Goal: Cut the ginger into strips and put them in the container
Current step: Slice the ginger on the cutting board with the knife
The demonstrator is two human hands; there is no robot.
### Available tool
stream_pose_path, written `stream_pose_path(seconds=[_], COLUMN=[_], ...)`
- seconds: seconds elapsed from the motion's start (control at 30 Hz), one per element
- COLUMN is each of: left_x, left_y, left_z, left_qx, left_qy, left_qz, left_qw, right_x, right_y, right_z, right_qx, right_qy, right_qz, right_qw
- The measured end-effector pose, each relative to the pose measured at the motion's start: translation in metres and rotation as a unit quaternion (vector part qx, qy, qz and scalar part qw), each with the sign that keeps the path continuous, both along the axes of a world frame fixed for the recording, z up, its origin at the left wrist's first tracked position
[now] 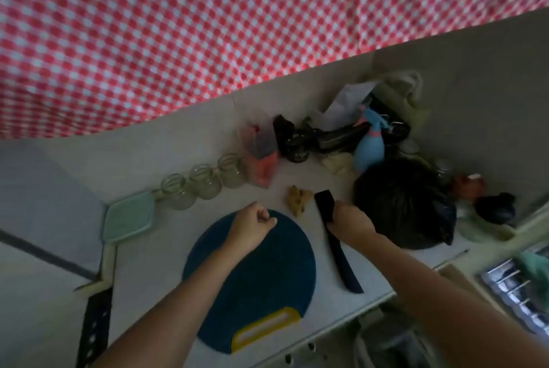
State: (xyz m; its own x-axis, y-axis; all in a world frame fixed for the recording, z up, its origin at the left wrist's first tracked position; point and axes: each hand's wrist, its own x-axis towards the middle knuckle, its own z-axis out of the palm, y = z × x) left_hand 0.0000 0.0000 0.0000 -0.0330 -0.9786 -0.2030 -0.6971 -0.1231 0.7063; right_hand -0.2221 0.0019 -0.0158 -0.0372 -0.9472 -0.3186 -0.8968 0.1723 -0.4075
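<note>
the knobbly tan piece of ginger [298, 200] lies whole on the pale countertop [154, 160] a little above the middle of the frame, just beyond the upper right edge of the round dark blue cutting board with a yellow handle slot [261, 275] and apart from both hands. the left hand [252, 226] hovers over the top of the board with its fingers curled into a fist, and nothing shows inside it. the right hand [350, 219], just right of centre, has its fingers wrapped round the upper part of a long dark knife-shaped object [341, 260] that lies on the counter beside the board (too dim to tell bare blade from sheath). at the left of the frame sits a square pale green lidded container [129, 217], with three empty clear glass jars [205, 182] in a row running up and to the right from it. a bulging black plastic bag [404, 204] fills the counter right of the right hand, and a light blue spray bottle [368, 151] stands above it. a red and white checked cloth [208, 26] covers the upper half of the frame.
</note>
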Motion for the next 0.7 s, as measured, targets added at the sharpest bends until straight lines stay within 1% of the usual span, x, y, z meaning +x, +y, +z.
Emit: stream_pose_path(seconds=[0.13, 0.2, 0.3, 0.43, 0.5, 0.57, 0.7], left_x=[-0.017, -0.026, -0.038, -0.055, -0.063, -0.069, -0.073], left_y=[-0.026, -0.038, -0.055, -0.07, -0.077, -0.084, -0.095], left_z=[-0.017, -0.028, -0.043, -0.056, -0.059, -0.061, -0.069], left_qx=[0.026, 0.049, 0.072, 0.052, 0.038, 0.039, 0.053], left_qy=[-0.018, -0.005, 0.0, -0.01, -0.01, -0.014, -0.048], left_qz=[0.001, 0.003, -0.003, -0.008, -0.015, -0.029, -0.083], left_qw=[1.0, 0.999, 0.997, 0.999, 0.999, 0.999, 0.994], right_x=[-0.005, -0.007, -0.011, -0.013, -0.015, -0.016, -0.017], right_y=[0.005, 0.008, 0.006, -0.005, -0.01, -0.012, -0.01], right_z=[-0.025, -0.039, -0.051, -0.059, -0.063, -0.066, -0.073], right_qx=[0.132, 0.147, 0.125, 0.085, 0.08, 0.077, 0.057], right_qy=[0.061, 0.076, 0.069, 0.025, 0.009, 0.003, -0.002], right_qz=[0.015, 0.016, 0.005, -0.028, -0.037, -0.036, -0.035], right_qw=[0.989, 0.986, 0.99, 0.996, 0.996, 0.996, 0.998])
